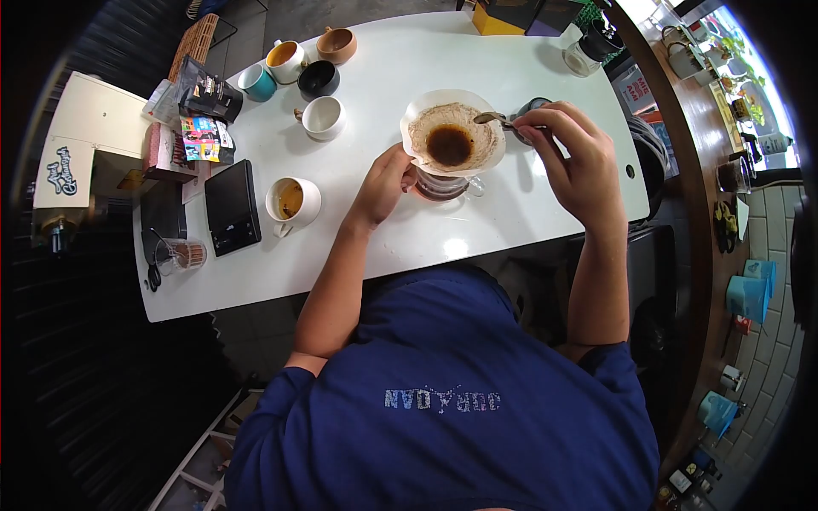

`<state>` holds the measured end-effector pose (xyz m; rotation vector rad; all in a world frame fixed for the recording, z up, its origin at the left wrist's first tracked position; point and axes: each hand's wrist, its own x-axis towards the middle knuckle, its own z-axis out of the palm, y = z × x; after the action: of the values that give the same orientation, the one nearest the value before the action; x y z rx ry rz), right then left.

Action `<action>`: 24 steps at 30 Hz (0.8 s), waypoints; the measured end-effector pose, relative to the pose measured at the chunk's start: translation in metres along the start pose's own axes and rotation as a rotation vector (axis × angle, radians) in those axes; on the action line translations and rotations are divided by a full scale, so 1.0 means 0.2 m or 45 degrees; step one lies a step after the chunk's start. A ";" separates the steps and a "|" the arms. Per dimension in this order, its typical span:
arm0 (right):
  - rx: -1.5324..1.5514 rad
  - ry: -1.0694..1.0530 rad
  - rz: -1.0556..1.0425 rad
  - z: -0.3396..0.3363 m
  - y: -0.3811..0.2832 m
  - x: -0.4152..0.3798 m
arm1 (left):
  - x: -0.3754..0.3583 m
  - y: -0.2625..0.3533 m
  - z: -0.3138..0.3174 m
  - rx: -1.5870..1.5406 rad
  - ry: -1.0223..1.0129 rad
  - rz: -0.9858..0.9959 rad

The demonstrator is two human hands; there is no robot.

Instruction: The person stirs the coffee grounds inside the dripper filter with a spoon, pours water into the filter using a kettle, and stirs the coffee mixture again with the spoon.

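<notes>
A paper coffee filter (423, 108) sits in a dripper over a glass server (440, 188). Dark wet coffee (449, 146) lies at its bottom, and grounds cling to the paper walls. My left hand (385, 186) is closed at the filter's near left side, where the fingers hide the part they grip. In my right hand (573, 153) a spoon (492, 117) is pinched by its handle, its bowl over the filter's right rim. Behind the right fingers is a round dark object (534, 106), partly hidden.
On the white table (375, 94), several cups stand at the left, including a white cup (324, 117) and a cup with yellowish liquid (292, 200). A black tablet-like device (233, 209) and a glass (180, 255) lie farther left. A grinder (594, 48) stands at the far right.
</notes>
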<state>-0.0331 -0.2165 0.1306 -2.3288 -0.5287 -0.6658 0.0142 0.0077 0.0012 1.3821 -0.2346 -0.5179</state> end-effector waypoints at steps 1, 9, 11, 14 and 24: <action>-0.001 -0.001 -0.001 0.00 0.00 0.00 | 0.00 0.00 0.00 -0.007 -0.005 -0.004; 0.014 -0.109 0.052 -0.05 -0.01 0.00 | 0.00 0.00 0.00 0.009 -0.004 -0.002; 0.000 -0.086 0.026 -0.04 0.01 0.01 | 0.00 0.00 0.00 -0.009 0.001 0.001; -0.005 -0.073 0.009 -0.04 0.01 0.01 | 0.00 -0.01 -0.01 -0.009 -0.020 -0.010; 0.032 -0.147 0.031 -0.08 0.00 0.02 | 0.01 -0.02 -0.01 0.017 -0.002 -0.021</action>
<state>-0.0344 -0.2259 0.1434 -2.3566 -0.5567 -0.5130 0.0165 0.0083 -0.0029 1.3977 -0.2290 -0.5319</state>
